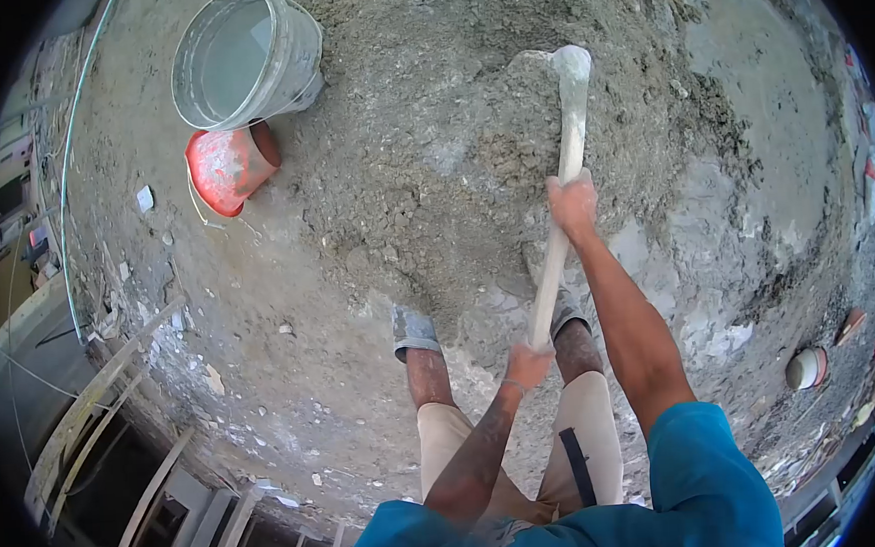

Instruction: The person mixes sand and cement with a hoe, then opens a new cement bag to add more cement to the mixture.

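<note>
A long wooden handle (555, 266) runs up and to the right from between my legs to a pale tool head (571, 62), which rests at the rough grey mix (490, 150). My left hand (528, 365) is wrapped round the handle's lower end. Farther up, my right hand (574, 205) grips the same handle below the head. The blade is mostly hidden, sunk in or behind the mix. My boots stand in the mix's near edge, one on each side.
A large bucket (310, 66) of cloudy water stands at the upper left, with a red bucket (226, 168) tipped on its side against it. A small pale container (806, 368) lies at the right. Wooden beams (94, 395) edge a drop at the lower left.
</note>
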{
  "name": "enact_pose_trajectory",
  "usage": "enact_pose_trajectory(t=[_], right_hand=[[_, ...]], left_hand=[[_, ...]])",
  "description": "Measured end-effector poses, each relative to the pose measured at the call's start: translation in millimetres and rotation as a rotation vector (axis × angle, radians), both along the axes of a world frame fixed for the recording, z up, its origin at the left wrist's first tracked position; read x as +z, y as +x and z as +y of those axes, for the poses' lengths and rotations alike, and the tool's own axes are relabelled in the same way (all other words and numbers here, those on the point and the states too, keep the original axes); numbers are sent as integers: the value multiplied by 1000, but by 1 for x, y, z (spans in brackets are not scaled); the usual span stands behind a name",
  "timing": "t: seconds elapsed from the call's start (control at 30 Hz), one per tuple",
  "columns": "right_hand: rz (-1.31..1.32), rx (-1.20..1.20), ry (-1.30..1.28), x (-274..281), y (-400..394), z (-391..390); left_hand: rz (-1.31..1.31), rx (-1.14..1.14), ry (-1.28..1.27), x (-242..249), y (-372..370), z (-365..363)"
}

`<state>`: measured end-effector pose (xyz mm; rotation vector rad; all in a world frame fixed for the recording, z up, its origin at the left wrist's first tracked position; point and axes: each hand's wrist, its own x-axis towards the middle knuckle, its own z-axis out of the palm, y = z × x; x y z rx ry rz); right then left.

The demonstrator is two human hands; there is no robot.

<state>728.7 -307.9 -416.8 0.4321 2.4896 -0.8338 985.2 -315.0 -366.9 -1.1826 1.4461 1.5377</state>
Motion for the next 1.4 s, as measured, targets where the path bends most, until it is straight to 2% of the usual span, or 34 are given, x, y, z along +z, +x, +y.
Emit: enact_pose_trajectory(t=[0.03, 0.1, 0.17, 0.23, 0.27, 0.33, 0.37, 0.43, 0.47, 0.5, 0.53, 0.6, 0.63, 0.67, 0.7, 0.73, 0.77, 0.8, 0.83, 0.9, 0.97, 1.0, 1.03, 1.07, 1.1, 1.13, 1.17, 1.2, 1.23, 1.27, 1.3, 1.33, 1.4], right_hand=[[42, -30, -72, -1, 19, 17], [34, -140, -154, -21, 62, 41], [-204, -349, -267, 49, 70, 26], [-70, -428, -299, 68, 77, 18], [21, -436, -317, 77, 67, 9], [214, -441, -368, 111, 5, -24], [236, -429, -240, 118, -32, -43], [384, -354, -128, 113, -107, -85], [502, -289, -1, 83, -140, -100], [295, -421, -97, 99, -156, -139], [218, -375, 1, 45, -163, -155], [20, -266, 130, -19, -102, -204], [-33, -236, 156, -31, -68, -216], [-111, -281, 78, -25, -39, -220], [-112, -266, 3, -50, -8, -209], [-218, -298, -189, -21, 12, -207], [-200, -327, -237, -18, 41, -204], [-237, -336, -287, -16, 68, -199], [-299, -350, -252, 31, 72, -208], [-57, -100, -175, 44, 109, -195], [-22, -112, -162, 82, 76, -195], [165, -47, -148, 92, 43, -196], [204, -25, -124, 97, 1, -197], [268, -6, -59, 98, -43, -200], [324, -3, 1, 92, -84, -201], [357, 5, 73, 80, -117, -198], [278, -8, 126, 58, -138, -191], [193, -27, 177, 41, -141, -181], [60, 5, 235, 16, -110, -168], [-74, 44, 288, -9, -69, -155], [-218, 56, 289, -4, -17, -148], [-224, 61, 261, -6, 21, -140], [-178, 77, 112, 11, 75, -117]], left_hand=[[53, -103, -121, 3, 30, 10], [83, -240, -193, 38, 40, -5], [123, -234, -257, 55, 62, -14], [171, -311, -287, 60, 48, -39], [192, -382, -304, 68, 46, -53], [204, -415, -168, 48, -15, -99], [254, -469, -185, 28, -51, -123], [538, -304, -251, 8, -139, -175], [543, -283, -209, 0, -172, -206], [535, -262, -166, -6, -184, -233], [517, -267, -165, -7, -169, -248], [38, -110, 0, 8, -124, -269], [67, -158, -91, -2, -87, -277], [90, -201, -182, -7, -44, -281], [93, -274, -248, 9, -18, -284], [95, -338, -310, 25, 3, -280], [13, -244, -251, 43, 21, -271], [46, -196, -279, 58, 43, -257], [80, -146, -309, 70, 62, -240], [-30, -134, -218, 98, 72, -216], [77, -93, -188, 79, 47, -205], [161, -60, -169, 69, 33, -197], [274, -90, -244, 43, 4, -194], [303, -46, -121, 32, -47, -204], [289, 38, -63, 23, -95, -211], [391, 82, -20, -4, -116, -208], [388, 82, -23, -2, -116, -199], [260, 139, 82, 9, -117, -191], [126, 193, 180, 19, -114, -182], [-104, 345, 358, 23, -70, -158], [-193, 411, 369, 36, -29, -139], [-207, 392, 346, 35, 17, -123], [-182, 288, 256, 65, 61, -107]])
